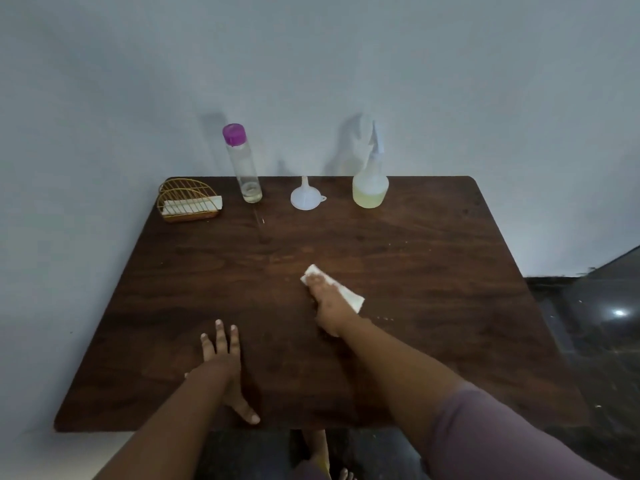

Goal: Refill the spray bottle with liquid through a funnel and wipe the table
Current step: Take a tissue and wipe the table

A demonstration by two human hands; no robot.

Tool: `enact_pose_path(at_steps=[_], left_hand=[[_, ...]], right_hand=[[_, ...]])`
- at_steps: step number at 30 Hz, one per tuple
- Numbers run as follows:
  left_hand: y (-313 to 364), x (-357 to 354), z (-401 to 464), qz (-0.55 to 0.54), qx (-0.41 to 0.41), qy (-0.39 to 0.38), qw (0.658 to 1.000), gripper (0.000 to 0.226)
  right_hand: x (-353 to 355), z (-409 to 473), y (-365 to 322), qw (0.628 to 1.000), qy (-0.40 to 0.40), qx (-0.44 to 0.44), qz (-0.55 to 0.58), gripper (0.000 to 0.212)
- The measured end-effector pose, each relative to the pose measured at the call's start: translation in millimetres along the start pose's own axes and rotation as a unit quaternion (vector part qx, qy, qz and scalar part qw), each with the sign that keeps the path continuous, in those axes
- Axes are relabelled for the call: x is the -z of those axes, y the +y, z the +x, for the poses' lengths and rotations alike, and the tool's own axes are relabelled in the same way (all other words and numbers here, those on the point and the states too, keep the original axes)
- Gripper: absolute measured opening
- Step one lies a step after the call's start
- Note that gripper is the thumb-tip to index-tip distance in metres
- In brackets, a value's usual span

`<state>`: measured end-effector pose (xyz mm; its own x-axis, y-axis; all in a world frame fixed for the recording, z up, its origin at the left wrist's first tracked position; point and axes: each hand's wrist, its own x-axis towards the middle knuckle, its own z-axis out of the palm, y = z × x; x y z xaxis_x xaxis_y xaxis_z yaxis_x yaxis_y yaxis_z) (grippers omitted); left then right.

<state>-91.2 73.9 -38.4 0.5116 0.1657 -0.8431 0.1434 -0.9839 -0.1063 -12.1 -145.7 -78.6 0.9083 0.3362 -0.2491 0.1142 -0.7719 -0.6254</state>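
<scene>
**Wipe under way, bottles at risk along the far edge**

Right hand (pixel 323 299) presses flat on white tissue (pixel 346 292), mid-table (pixel 450 271). Left hand (pixel 221 362) rests flat, fingers spread, holding nothing. Spray bottle (pixel 370 187), funnel (pixel 304 199) and tall capped bottle (pixel 244 164) stand at the far edge. A long forward stroke could topple them; thin tissue may bunch or tear.

Prob a home: small wooden table (pixel 415 271) vs plain wall, gold napkin holder (pixel 187 200), dark tile floor (pixel 595 323)
</scene>
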Motion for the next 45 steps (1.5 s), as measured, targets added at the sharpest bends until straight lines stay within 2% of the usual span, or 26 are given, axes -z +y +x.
enact_pose_path(at_steps=[4,6,8,11,13,15,18,20,23,26,28,31,32,33,34,36,38,39,40,41,43,45], left_hand=[[4.2,-5.8,2.1,0.01,0.038,0.008,0.999,0.171],[6.3,-5.4,2.0,0.017,0.044,0.003,0.999,0.171],[6.3,-5.3,3.4,0.017,0.047,-0.002,0.999,0.171],[6.7,-5.6,4.2,0.025,0.054,-0.005,0.998,0.172],[7.5,-6.2,4.5,0.035,0.063,-0.006,0.997,0.173],[7.6,-8.0,3.9,0.041,0.063,0.0,0.997,0.174],[7.0,-9.2,2.4,0.044,0.058,0.012,0.997,0.174],[6.9,-8.7,1.4,0.047,0.051,0.015,0.997,0.173],[7.1,-7.5,-3.2,0.048,0.042,0.014,0.998,0.172],[6.1,-6.2,-8.5,0.041,0.032,0.017,0.999,0.17],[5.0,-5.8,-9.5,0.032,0.019,0.016,0.999,0.168],[-0.6,-8.2,-11.9,0.009,-0.009,0.03,0.999,0.168],[-4.2,-10.8,-11.6,-0.005,-0.025,0.044,0.999,0.168],[-8.9,-14.3,-11.2,-0.021,-0.045,0.062,0.997,0.168],[-13.5,-17.5,-11.2,-0.038,-0.065,0.081,0.994,0.168],[-22.4,-23.8,-13.1,-0.074,-0.096,0.12,0.985,0.165],[-30.1,-34.1,-13.7,-0.104,-0.112,0.165,0.974,0.16],[-32.7,-38.8,-13.8,-0.114,-0.118,0.184,0.969,0.159],[-34.6,-42.9,-13.5,-0.121,-0.123,0.198,0.965,0.16],[-36.2,-46.1,-13.7,-0.124,-0.13,0.208,0.962,0.16],[-38.0,-52.5,-13.5,-0.135,-0.147,0.226,0.953,0.156],[-37.0,-58.6,-13.7,-0.147,-0.172,0.254,0.94,0.148]], right_hand=[[-35.5,-23.4,-31.5,0.989,-0.106,0.103,0.025,0.046],[-45.2,-39.1,-27.9,0.973,-0.156,0.171,-0.007,0.048],[-38.7,-45.3,-13.5,0.97,-0.166,0.174,-0.023,0.051],[-4.9,-46.5,10.8,0.997,-0.024,0.076,-0.002,0.046],[23.0,-53.9,34.2,0.998,0.064,0.003,-0.004,0.046],[45.1,-67.2,67.6,0.99,0.117,-0.071,-0.025,0.046],[56.5,-98.4,119.1,0.955,0.177,-0.237,-0.004,0.049],[52.2,-123.4,128.6,0.922,0.228,-0.311,0.022,0.056],[31.5,-145.9,109.7,0.898,0.283,-0.336,0.037,0.063],[10.8,-137.2,73.6,0.913,0.266,-0.305,0.039,0.065],[-5.6,-116.0,44.7,0.948,0.207,-0.241,0.004,0.063],[-34.5,-97.2,-3.7,0.975,0.161,-0.147,-0.033,0.055],[-45.5,-91.6,-19.2,0.988,0.13,-0.083,0.008,0.06],[-54.8,-90.4,-36.7,0.998,0.049,-0.026,0.035,0.058],[-68.7,-91.8,-52.2,0.999,-0.036,0.028,-0.007,0.057],[-91.6,-100.2,-74.9,0.985,-0.125,0.093,-0.071,0.061],[-111.7,-107.1,-75.1,0.972,-0.131,0.165,-0.103,0.063],[-110.8,-110.8,-69.9,0.971,-0.141,0.171,-0.093,0.063],[-104.6,-116.1,-65.5,0.972,-0.128,0.177,-0.081,0.06],[-95.6,-120.4,-54.7,0.983,-0.074,0.157,-0.059,0.054],[-69.0,-134.9,-29.4,0.994,0.085,0.032,-0.062,0.046],[-48.7,-146.5,21.4,0.976,0.167,-0.119,-0.071,0.05]])
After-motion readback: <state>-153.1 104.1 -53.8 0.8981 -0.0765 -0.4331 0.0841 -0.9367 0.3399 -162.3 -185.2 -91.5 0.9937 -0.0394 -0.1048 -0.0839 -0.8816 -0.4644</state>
